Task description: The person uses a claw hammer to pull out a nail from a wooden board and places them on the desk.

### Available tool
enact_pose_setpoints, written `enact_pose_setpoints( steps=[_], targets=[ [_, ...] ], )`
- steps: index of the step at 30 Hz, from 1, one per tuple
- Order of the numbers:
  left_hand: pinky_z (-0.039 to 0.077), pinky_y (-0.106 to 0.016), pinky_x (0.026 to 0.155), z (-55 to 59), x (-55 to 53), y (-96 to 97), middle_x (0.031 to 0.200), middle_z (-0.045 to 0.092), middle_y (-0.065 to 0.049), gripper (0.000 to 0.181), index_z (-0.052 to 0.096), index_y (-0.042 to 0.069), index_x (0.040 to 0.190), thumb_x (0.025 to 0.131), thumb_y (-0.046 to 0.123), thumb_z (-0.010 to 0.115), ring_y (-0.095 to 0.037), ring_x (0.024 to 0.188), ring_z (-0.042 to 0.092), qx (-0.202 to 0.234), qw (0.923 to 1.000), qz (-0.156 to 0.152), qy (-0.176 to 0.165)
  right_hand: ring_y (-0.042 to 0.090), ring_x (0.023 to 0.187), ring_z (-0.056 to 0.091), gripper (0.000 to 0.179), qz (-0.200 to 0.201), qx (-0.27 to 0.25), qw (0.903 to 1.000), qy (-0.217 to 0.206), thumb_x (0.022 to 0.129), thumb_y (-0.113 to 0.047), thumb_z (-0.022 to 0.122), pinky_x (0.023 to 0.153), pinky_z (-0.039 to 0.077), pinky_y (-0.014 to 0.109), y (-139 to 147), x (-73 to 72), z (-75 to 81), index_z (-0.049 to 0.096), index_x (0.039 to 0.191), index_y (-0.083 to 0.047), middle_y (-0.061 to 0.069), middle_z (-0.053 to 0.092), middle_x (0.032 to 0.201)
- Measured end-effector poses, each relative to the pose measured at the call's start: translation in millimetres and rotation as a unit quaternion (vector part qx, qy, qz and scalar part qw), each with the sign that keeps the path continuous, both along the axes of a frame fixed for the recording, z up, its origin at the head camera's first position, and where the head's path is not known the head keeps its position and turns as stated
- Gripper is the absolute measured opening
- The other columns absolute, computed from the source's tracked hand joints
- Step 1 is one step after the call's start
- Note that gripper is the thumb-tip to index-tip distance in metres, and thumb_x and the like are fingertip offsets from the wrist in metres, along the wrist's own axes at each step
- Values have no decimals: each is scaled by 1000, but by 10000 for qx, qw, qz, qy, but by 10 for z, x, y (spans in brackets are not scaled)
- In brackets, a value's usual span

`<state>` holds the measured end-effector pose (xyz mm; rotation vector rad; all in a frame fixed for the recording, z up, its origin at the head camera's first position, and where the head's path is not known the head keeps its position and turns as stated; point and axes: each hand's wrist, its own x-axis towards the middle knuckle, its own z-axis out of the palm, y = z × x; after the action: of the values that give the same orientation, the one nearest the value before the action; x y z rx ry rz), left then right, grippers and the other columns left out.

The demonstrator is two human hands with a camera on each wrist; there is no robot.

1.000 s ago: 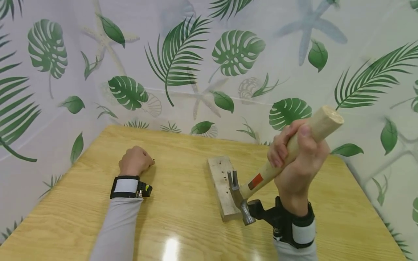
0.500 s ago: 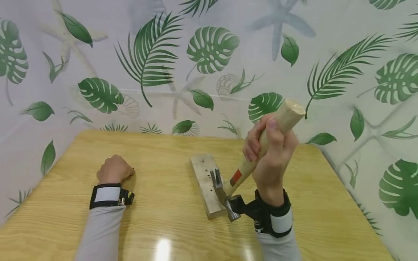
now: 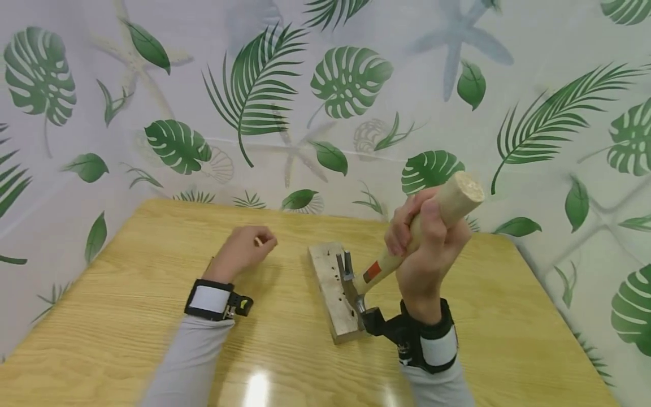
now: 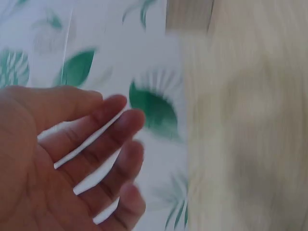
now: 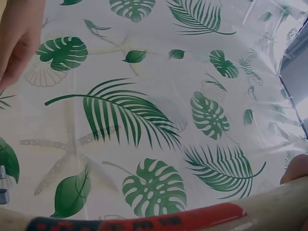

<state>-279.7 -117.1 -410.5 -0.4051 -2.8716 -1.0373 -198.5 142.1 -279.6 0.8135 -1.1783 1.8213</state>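
Note:
My right hand (image 3: pixel 429 249) grips the wooden handle of a claw hammer (image 3: pixel 389 263), which slants down to the left. The hammer's metal head is low at the right edge of a wooden block (image 3: pixel 333 297) with several dark holes or nails; whether they touch, I cannot tell. In the right wrist view, the hammer handle (image 5: pixel 168 219) with its red label crosses the bottom. Left of the block, my left hand (image 3: pixel 241 251) is above the table, its fingers loosely bent. In the left wrist view, that left hand (image 4: pixel 86 149) shows nothing between thumb and fingers.
The block lies on a yellow wood-grain table (image 3: pixel 285 350). Behind and beside the table hangs a white leaf-patterned sheet (image 3: pixel 356 169). Black straps with small cameras are on both wrists, the left strap (image 3: pixel 209 299) and the right strap (image 3: pixel 432 345).
My left hand has risen from the table and moved right towards the block, its fingers loosening. The hammer stays in my right hand, its head shifting slightly against the block. The head view has swayed.

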Motion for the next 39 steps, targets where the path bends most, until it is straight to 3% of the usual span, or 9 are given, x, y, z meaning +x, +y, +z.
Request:
enact_pose_setpoints(
  steps=[3, 6, 12, 17, 22, 31, 39],
  targets=[
    [52, -36, 78, -109, 21, 283, 122, 70, -7, 25, 72, 10, 122, 103, 20, 60, -21, 94, 63, 108, 9967, -791, -137, 9, 37, 31, 25, -108, 82, 9998, 134, 96, -10, 47, 34, 26, 23, -88, -73, -101, 47, 81, 9, 2, 37, 52],
    [52, -37, 81, -215, 69, 464, 130, 67, -7, 29, 69, 10, 129, 102, 18, 61, -22, 98, 64, 68, 9929, -1157, -281, 9, 38, 31, 34, -264, 58, 9992, 309, 97, -14, 51, 35, 27, 22, -181, -138, -205, 43, 80, 14, 3, 36, 52],
    [54, -39, 87, -315, 120, 545, 135, 66, -7, 25, 72, 9, 124, 101, 13, 63, -25, 103, 67, -59, 9929, -1100, -443, 9, 39, 31, 49, -317, 174, 9987, 359, 101, -25, 57, 36, 28, 23, -256, -265, -319, 40, 80, 16, 4, 35, 53],
    [53, -40, 94, -323, 62, 544, 137, 65, -6, 24, 73, 9, 123, 103, 14, 61, -26, 118, 65, 107, 9926, -1095, -517, 10, 42, 31, 44, 159, 500, 9983, -266, 104, -36, 57, 38, 27, 23, -170, -473, -316, 48, 86, 3, 2, 36, 57],
    [47, -42, 107, -325, 39, 557, 137, 66, -7, 24, 74, 9, 120, 102, 8, 59, -26, 132, 57, 149, 9928, -1008, -625, 9, 39, 31, 27, 352, 682, 9918, -1024, 108, -30, 50, 36, 26, 23, -153, -767, -289, 56, 93, -7, -1, 36, 55],
    [50, -39, 103, -262, 72, 588, 140, 64, -3, 30, 73, 10, 123, 100, 3, 54, -26, 135, 55, 4, 9931, -984, -641, 8, 35, 31, 30, -40, 1038, 9717, -2121, 108, -36, 46, 34, 26, 23, -113, -1262, -214, 55, 104, -7, -2, 35, 50],
    [45, -32, 89, -218, 20, 554, 139, 64, -2, 33, 73, 11, 123, 99, 3, 52, -25, 135, 55, -163, 9940, -987, -453, 6, 39, 35, 42, -364, 1364, 9407, -3085, 106, -50, 44, 38, 30, 21, -172, -1682, -217, 54, 103, -10, -4, 38, 53]
  ],
)
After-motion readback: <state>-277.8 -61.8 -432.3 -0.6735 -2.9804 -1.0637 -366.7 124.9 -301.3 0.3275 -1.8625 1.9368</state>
